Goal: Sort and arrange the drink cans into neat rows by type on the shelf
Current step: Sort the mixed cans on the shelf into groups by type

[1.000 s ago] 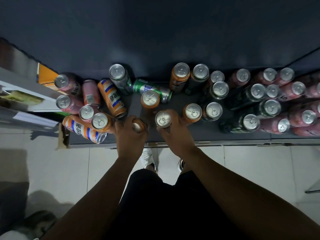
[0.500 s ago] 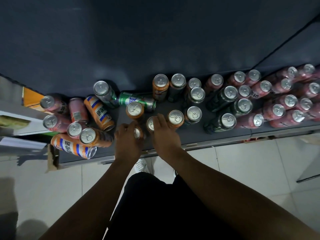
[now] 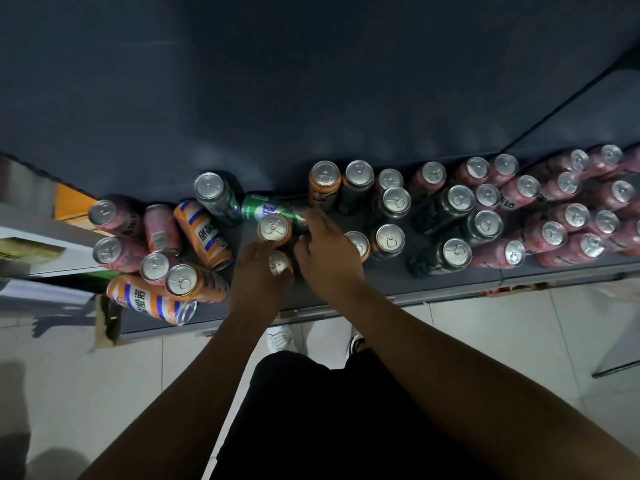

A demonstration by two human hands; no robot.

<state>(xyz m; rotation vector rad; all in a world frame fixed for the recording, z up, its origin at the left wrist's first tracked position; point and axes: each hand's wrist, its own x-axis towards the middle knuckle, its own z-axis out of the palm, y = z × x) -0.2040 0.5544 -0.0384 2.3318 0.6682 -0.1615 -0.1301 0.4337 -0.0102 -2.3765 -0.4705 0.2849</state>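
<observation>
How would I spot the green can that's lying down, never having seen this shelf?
On the dark shelf, look left of centre near the back wall. A green can lies there behind an upright orange can, at the fingertips of the right hand. The other green can stands; this one lies flat.

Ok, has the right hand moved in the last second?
Yes. The right hand has reached back across the shelf: its fingertips now meet the lying green can, which they were short of before.
</observation>
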